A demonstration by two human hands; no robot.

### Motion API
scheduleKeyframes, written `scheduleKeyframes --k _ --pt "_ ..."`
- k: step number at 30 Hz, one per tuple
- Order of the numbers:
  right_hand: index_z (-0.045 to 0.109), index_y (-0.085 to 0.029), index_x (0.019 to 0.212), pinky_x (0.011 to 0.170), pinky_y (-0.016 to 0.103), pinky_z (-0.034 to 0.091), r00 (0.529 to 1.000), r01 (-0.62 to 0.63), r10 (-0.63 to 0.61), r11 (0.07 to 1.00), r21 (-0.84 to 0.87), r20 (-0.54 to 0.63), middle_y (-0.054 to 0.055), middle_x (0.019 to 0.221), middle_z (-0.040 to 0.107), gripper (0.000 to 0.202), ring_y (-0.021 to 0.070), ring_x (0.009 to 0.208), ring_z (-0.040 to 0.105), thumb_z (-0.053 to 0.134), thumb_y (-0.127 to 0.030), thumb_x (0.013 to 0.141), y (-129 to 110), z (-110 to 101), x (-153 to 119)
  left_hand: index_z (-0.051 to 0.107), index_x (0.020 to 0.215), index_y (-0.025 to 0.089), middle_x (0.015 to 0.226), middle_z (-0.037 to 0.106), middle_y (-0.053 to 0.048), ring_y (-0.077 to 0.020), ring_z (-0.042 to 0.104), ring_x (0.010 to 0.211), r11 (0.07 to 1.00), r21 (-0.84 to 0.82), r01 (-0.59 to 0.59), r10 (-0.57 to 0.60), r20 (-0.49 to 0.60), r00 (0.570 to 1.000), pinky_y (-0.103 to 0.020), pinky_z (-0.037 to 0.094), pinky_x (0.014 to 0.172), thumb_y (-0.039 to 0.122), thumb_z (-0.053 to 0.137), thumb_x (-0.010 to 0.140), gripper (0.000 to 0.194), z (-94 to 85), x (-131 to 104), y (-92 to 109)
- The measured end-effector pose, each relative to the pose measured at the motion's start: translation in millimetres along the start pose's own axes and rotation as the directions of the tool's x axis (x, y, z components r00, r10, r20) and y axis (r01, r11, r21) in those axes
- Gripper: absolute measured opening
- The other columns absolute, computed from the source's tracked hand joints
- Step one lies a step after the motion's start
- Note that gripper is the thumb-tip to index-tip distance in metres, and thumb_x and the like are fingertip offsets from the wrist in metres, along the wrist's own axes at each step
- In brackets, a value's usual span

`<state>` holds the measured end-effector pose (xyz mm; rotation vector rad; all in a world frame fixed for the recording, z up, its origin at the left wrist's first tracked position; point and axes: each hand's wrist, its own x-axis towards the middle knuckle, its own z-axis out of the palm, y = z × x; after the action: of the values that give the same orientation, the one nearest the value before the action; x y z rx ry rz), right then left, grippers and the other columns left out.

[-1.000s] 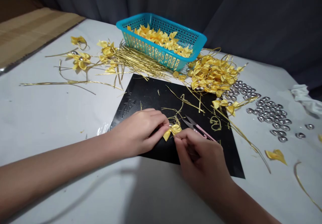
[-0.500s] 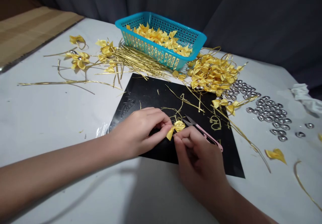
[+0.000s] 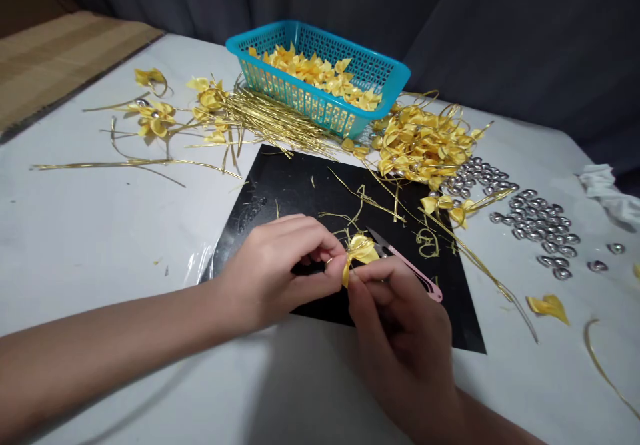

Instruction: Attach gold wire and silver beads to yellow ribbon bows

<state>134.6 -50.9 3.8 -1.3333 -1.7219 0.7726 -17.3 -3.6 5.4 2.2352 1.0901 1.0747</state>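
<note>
A yellow ribbon bow is held between my two hands, over a black mat. My left hand is closed, its thumb and forefinger pinching the bow's left side. From the right, my right hand pinches at the bow's lower edge, by what looks like a thin gold cord; the fingertips hide just what it grips. Pink-handled scissors lie on the mat beside my right hand, partly covered by it. Loose gold cord ends lie just beyond the bow.
At the back, a blue basket holds yellow bows. Gold cords lie in front of it. A heap of yellow bows and silver teardrop beads are at the right. More bows lie left, near cardboard.
Both hands have shifted slightly, the left one to the right. The bow has turned in my fingers, with its left tail now tucked near the left fingertips.
</note>
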Motion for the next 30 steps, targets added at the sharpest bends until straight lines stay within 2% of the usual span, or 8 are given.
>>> scheduleKeyframes --k 4,7,10,14,19,23,28,30 --pt "0.046 -0.020 0.079 0.036 0.015 0.026 1.000 -0.021 0.022 0.998 0.063 -0.022 -0.009 0.047 0.042 0.012 0.0039 0.038 0.034 0.045 -0.012 0.087 -1 2 0 0.058 0.072 0.017 0.067 0.066 0.001 -0.0086 0.055 0.062 0.993 0.047 -0.111 0.112 -0.009 0.994 -0.021 0.046 0.062 0.016 0.057 0.082 0.010 1.5 -4 -1" --pt "0.046 -0.020 0.081 0.037 0.014 0.029 1.000 -0.013 0.016 0.992 0.122 -0.026 -0.009 0.051 0.050 0.012 0.0036 0.039 0.040 0.046 -0.009 0.087 -3 2 0 0.058 0.071 0.017 0.069 0.068 0.000 -0.0095 0.057 0.063 0.988 0.072 -0.138 0.136 0.032 0.990 -0.021 0.046 0.064 0.016 0.055 0.084 0.013 2.5 -4 3" --pt "0.046 -0.020 0.082 0.040 0.014 0.034 1.000 -0.022 0.024 0.987 0.158 -0.010 -0.008 0.055 0.054 0.013 0.0041 0.043 0.046 0.046 -0.008 0.087 -2 2 0 0.060 0.074 0.019 0.069 0.068 0.000 -0.0099 0.057 0.064 0.983 0.076 -0.164 0.163 0.027 0.986 -0.020 0.047 0.065 0.017 0.053 0.085 0.013 3.1 -5 5" --pt "0.048 -0.021 0.084 0.041 0.014 0.034 1.000 0.000 -0.003 0.985 0.171 0.018 -0.007 0.058 0.052 0.012 0.0042 0.045 0.046 0.046 -0.010 0.088 2 1 3 0.062 0.078 0.018 0.072 0.069 -0.001 -0.0106 0.057 0.065 0.967 0.157 -0.199 0.202 -0.004 0.979 -0.020 0.047 0.063 0.018 0.054 0.085 0.010 0.2 -5 0" --pt "0.052 -0.020 0.086 0.044 0.017 0.039 0.996 -0.037 0.030 0.996 0.079 0.085 -0.004 0.062 0.054 0.008 0.0072 0.052 0.051 0.047 -0.014 0.088 6 -2 6 0.061 0.085 0.017 0.077 0.069 -0.001 -0.0112 0.059 0.067 0.892 0.299 -0.339 0.337 0.062 0.940 -0.021 0.046 0.061 0.019 0.055 0.085 0.006 -6.8 -4 -12" --pt "0.053 -0.020 0.083 0.044 0.016 0.038 0.998 0.053 -0.052 0.998 -0.039 0.038 -0.005 0.062 0.054 0.011 0.0058 0.050 0.050 0.049 -0.011 0.087 9 -2 6 0.059 0.085 0.017 0.075 0.068 -0.001 -0.0116 0.059 0.066 0.856 0.336 -0.392 0.400 0.048 0.915 -0.021 0.046 0.059 0.020 0.055 0.085 0.005 -6.3 -5 -16" --pt "0.052 -0.021 0.087 0.049 0.014 0.040 0.990 0.137 -0.137 0.990 -0.044 -0.013 -0.006 0.066 0.053 0.014 0.0031 0.051 0.049 0.048 -0.007 0.087 10 0 5 0.058 0.082 0.017 0.076 0.068 -0.002 -0.0112 0.060 0.065 0.892 0.253 -0.373 0.366 0.077 0.927 -0.021 0.046 0.055 0.015 0.045 0.089 0.014 -5.3 -7 -11" --pt "0.052 -0.021 0.090 0.051 0.013 0.041 0.987 0.157 -0.158 0.987 -0.032 -0.022 -0.006 0.069 0.054 0.016 0.0028 0.054 0.050 0.048 -0.006 0.087 9 -1 5 0.059 0.085 0.017 0.076 0.069 -0.001 -0.0107 0.060 0.065 0.888 0.261 -0.379 0.377 0.061 0.924 -0.020 0.046 0.055 0.016 0.049 0.088 0.010 -6.1 -6 -9"
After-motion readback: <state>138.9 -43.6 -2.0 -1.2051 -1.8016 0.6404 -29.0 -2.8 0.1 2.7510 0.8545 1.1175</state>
